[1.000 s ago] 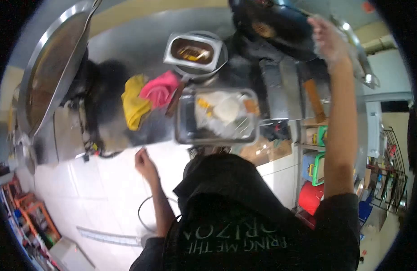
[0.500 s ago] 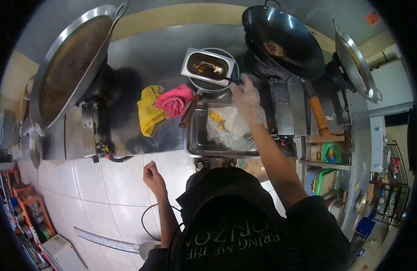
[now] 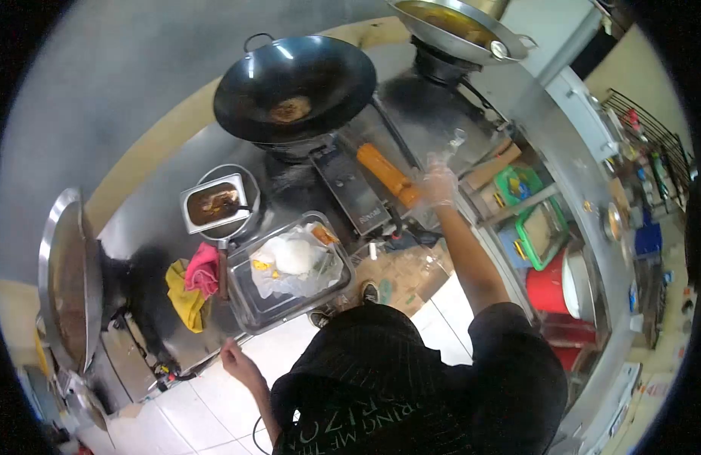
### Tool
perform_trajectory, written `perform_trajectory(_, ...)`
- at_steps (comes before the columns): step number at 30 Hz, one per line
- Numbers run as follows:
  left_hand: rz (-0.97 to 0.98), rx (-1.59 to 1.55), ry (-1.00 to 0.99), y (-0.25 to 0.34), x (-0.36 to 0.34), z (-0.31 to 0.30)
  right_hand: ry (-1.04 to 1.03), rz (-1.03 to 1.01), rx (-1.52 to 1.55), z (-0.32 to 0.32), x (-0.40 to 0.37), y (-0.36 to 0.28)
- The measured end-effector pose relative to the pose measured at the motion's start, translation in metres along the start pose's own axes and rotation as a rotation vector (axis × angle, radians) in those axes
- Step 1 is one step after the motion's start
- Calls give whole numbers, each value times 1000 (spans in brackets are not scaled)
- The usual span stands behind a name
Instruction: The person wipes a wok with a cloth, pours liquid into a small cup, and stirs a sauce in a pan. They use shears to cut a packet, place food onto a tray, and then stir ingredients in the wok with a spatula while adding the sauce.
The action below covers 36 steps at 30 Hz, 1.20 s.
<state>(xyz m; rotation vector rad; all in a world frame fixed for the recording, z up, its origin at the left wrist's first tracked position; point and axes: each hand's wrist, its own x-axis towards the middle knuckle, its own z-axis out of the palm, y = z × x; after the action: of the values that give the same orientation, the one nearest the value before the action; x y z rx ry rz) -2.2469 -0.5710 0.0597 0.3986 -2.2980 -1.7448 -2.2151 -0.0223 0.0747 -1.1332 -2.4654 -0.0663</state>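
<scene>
My right hand (image 3: 440, 184), in a clear plastic glove, is beside the end of the wok's wooden handle (image 3: 387, 176), above the counter's right edge. Its fingers are blurred, and a clear, shiny bit (image 3: 458, 138) shows just beyond them. My left hand (image 3: 240, 364) hangs low in front of the counter with fingers curled and nothing visible in them. Between the hands, a metal tray (image 3: 248, 313) holds white rice (image 3: 291, 254), yellow pieces (image 3: 265, 267) and a browned piece (image 3: 324, 233) on a crumpled clear sheet. A black wok (image 3: 328, 91) sits on the burner behind.
A metal container of dark sauce (image 3: 214, 205) rests on a round pot left of the tray. Pink (image 3: 204, 269) and yellow cloths (image 3: 185, 296) lie nearby. Large pans stand at far left (image 3: 66, 296) and back right (image 3: 449, 26). Green-rimmed boxes (image 3: 544, 235) fill shelves at right.
My view has swung right, so the wok and tray appear farther left. My right hand has left the sauce container and moved right past the wok handle. My left hand stays low and curled.
</scene>
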Motion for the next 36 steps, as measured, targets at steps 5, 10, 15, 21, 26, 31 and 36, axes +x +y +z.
perform_trajectory(5, -18, -11, -116, 40, -22, 21, -394, 176, -22, 55, 30, 23)
perform_trajectory(10, -57, -14, -83, 42, -36, 22, -196, -190, -16, 56, 15, 75)
perform_trajectory(15, -103, 42, -66, 42, -36, 18, -103, 116, 505, -50, -13, 107)
perform_trajectory(21, -55, -16, -85, 20, -21, 22, -282, 214, 709, -240, 30, 86)
perform_trajectory(26, -98, 8, -35, 17, -10, -1, -377, 139, 549, -311, 67, -22)
perform_trajectory(31, -131, -49, 86, -14, -14, -42, -846, -109, 243, -342, 102, -110)
perform_trajectory(36, -155, -63, 98, -18, -27, -59, -1049, -103, 320, -303, 97, -139)
